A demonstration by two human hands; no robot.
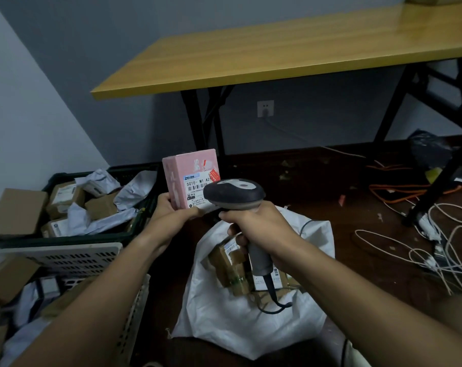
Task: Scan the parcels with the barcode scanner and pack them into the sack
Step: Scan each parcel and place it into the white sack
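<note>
My left hand point(171, 213) grips the lower end of a pink box parcel point(183, 173) and holds it upright, its white shipping label turned toward me. My right hand point(259, 223) grips the handle of a grey barcode scanner point(235, 193), whose head sits just in front of the label's right side and hides part of it. Below both hands an open white sack point(240, 327) lies on the dark floor, with brown cardboard parcels point(226, 263) showing inside its mouth. The scanner's cable runs down into the sack opening.
A dark green crate point(118, 235) at left holds cardboard boxes and white mailer bags. A white perforated basket point(73, 256) with more parcels stands nearer me. A yellow-topped table point(290, 51) with black legs is ahead. White and orange cables point(436, 250) sprawl on the floor at right.
</note>
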